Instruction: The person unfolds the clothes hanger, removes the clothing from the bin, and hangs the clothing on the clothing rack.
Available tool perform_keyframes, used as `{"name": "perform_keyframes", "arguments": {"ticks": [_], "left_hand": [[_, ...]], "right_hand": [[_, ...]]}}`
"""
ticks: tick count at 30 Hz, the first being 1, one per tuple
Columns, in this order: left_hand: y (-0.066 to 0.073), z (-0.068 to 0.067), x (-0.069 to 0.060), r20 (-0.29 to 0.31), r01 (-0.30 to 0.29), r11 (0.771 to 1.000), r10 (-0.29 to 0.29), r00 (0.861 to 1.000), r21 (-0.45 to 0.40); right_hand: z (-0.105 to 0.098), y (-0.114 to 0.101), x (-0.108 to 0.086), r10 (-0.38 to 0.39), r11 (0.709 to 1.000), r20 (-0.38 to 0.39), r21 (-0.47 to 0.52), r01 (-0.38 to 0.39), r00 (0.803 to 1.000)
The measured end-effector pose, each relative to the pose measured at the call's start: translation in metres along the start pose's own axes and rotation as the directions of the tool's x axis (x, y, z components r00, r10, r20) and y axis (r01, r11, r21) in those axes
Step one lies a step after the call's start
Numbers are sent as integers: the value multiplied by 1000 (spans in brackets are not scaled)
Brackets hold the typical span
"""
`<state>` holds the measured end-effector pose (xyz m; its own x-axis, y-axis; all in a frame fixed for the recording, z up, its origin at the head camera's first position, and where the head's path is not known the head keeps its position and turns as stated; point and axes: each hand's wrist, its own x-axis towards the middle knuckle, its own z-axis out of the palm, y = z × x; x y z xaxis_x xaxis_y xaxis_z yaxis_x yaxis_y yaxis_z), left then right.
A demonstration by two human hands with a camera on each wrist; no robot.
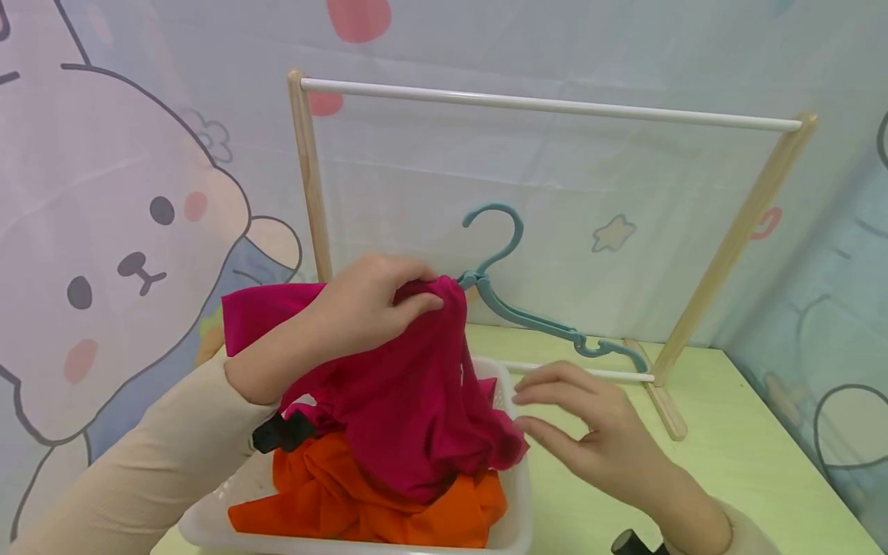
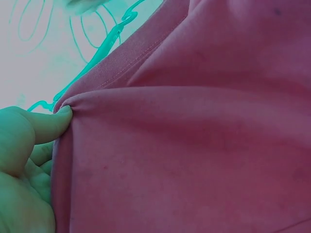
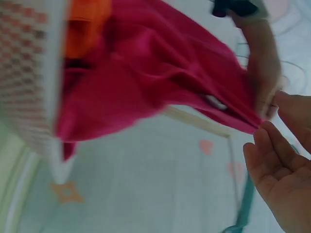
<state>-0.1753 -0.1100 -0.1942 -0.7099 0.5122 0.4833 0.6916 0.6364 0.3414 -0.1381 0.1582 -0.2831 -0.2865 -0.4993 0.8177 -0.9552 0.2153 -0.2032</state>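
A bright pink garment (image 1: 416, 385) is lifted partly out of a white plastic basket (image 1: 516, 493), its lower folds still inside. My left hand (image 1: 361, 304) pinches it at a top edge between thumb and fingers; the left wrist view shows the thumb pressing the pink cloth (image 2: 184, 160) near a stitched hem. To the right of the basket, my right hand (image 1: 590, 432) is held with fingers loosely spread, holding nothing. Orange cloth (image 1: 333, 501) lies in the basket under the pink garment. Behind the garment is a teal hanger (image 1: 527, 316), its left arm hidden.
A small rack with wooden posts (image 1: 735, 247) and a white top rod (image 1: 555, 106) stands at the back of the pale green table (image 1: 749, 462). The hanger's hook is below that rod, apart from it. A patterned cloth backdrop (image 1: 659, 46) hangs behind.
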Motion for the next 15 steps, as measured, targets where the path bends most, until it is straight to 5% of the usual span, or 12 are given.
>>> {"name": "perform_keyframes", "arguments": {"ticks": [4,15], "left_hand": [[-3,-1,-1,-11,-16,1000,16,1000,-5],[-12,-4,-9,-13,14,998,-15,1000,-63]], "right_hand": [[11,6,-24,38,999,105,-12,-37,994],[30,27,-61,108,992,208,-88,-92,972]]}}
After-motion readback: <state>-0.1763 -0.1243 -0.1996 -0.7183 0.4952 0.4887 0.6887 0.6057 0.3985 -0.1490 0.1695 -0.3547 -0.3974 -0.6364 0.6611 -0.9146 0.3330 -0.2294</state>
